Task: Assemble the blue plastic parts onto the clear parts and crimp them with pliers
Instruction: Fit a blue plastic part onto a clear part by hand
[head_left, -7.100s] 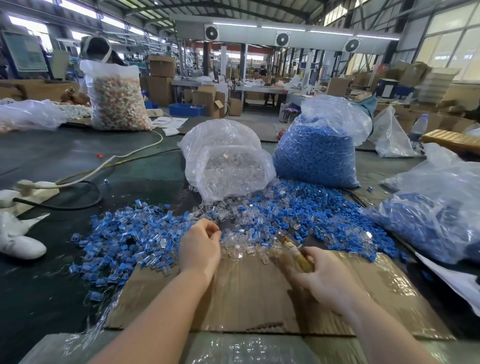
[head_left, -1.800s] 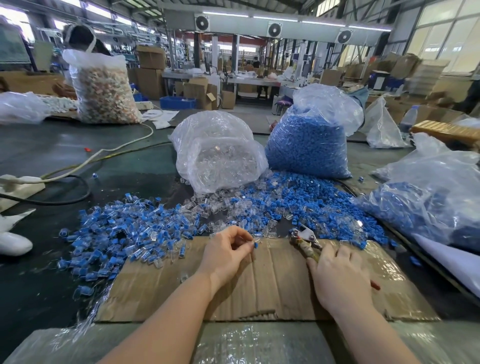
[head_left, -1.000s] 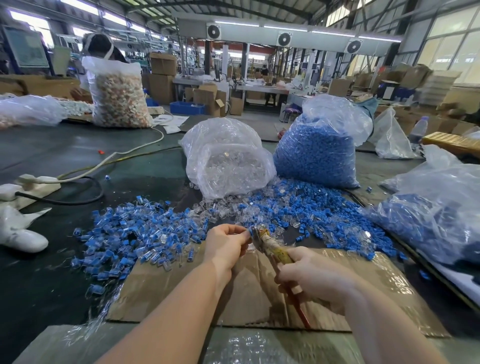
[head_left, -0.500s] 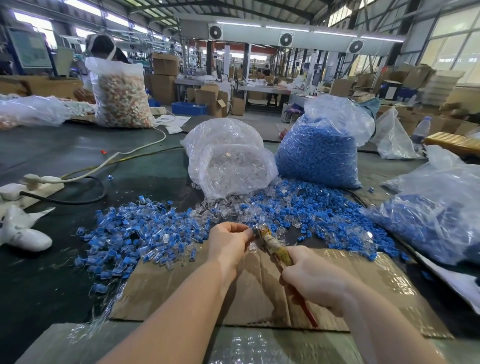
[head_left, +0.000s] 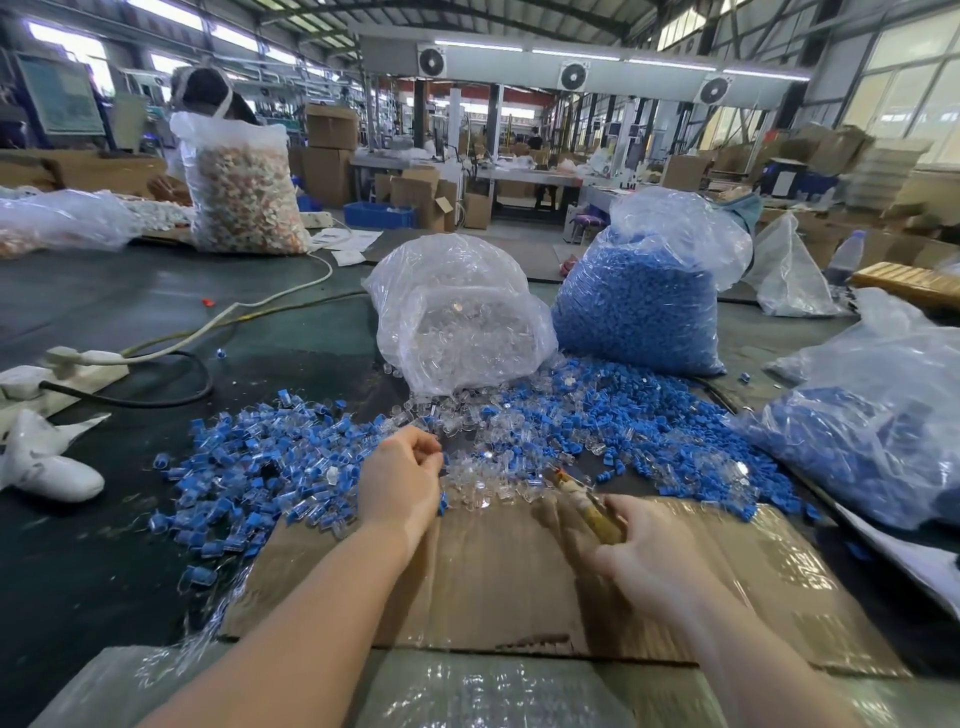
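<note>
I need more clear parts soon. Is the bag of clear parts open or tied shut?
Open. The bag of clear parts lies tipped toward the person, its mouth gaping, and clear parts spill from it onto the table.

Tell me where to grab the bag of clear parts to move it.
Grip the bag of clear parts at its loose crumpled top, coming from above: the mouth lies low at the front, spilling parts, so a low grip would likely spill more.

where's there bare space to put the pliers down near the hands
The cardboard sheet is bare between the left hand and the right hand, which holds the pliers. Beyond the hands it is crowded: loose clear parts and the pile of blue parts.
</note>
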